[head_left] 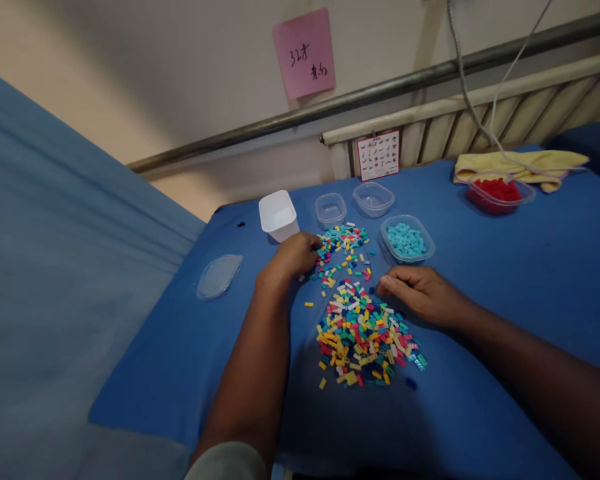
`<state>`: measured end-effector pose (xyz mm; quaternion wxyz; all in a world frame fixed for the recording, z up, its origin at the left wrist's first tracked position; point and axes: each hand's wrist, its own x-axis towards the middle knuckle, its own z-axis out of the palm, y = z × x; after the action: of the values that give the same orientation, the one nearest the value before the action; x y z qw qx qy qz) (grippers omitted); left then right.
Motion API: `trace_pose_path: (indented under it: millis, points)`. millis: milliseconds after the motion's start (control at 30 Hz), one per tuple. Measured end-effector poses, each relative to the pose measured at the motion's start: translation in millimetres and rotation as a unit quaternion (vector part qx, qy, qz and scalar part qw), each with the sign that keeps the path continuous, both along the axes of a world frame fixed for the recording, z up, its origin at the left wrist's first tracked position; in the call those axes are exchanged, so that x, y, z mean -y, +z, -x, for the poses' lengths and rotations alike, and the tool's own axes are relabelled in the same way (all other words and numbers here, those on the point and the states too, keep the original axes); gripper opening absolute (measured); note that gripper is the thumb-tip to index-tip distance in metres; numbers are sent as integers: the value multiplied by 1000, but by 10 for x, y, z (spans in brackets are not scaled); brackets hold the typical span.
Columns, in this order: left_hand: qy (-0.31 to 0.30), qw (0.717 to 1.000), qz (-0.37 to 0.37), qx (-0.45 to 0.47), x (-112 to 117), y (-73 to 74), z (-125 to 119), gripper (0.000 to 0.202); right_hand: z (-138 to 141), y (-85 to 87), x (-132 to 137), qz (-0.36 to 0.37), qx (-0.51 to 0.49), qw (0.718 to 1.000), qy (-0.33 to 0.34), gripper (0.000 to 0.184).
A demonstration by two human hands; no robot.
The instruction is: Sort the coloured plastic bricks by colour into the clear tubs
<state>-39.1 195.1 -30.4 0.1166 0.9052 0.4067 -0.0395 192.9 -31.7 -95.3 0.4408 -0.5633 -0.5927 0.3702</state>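
Observation:
A pile of small coloured bricks (363,330) lies spread on the blue table (505,280), with a thinner scatter (343,243) farther back. My left hand (293,257) rests at the left edge of that scatter, fingers curled and pinched onto the bricks there. My right hand (420,292) lies on the table at the right of the pile, fingers drawn together with the fingertips touching the bricks. What each hand pinches is too small to make out.
Behind the bricks stand a white tub (279,215), two empty clear tubs (331,209) (373,199), and a tub of light blue bricks (407,239). A tub of red bricks (500,193) and a yellow cloth (520,165) sit far right. A clear lid (219,275) lies left.

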Motion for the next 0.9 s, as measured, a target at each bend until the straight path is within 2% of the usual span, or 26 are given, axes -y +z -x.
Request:
trace_pose_path:
  millis: [167, 367, 600, 700, 900]
  points:
    - [13, 999, 19, -32, 65, 68, -4, 48, 1, -6, 10, 0, -1, 1000, -1, 47]
    - [-41, 999, -9, -32, 114, 84, -40, 44, 4, 13, 17, 3, 10, 1000, 3, 46]
    - [-83, 996, -1, -18, 95, 50, -45, 31, -7, -17, 7, 8, 20, 1000, 13, 50]
    - [-113, 994, 9, -10, 87, 49, -37, 34, -7, -22, 6, 8, 22, 1000, 14, 51]
    - [-85, 996, 38, -11, 112, 58, -61, 27, 10, 21, 20, 2, 15, 1000, 5, 48]
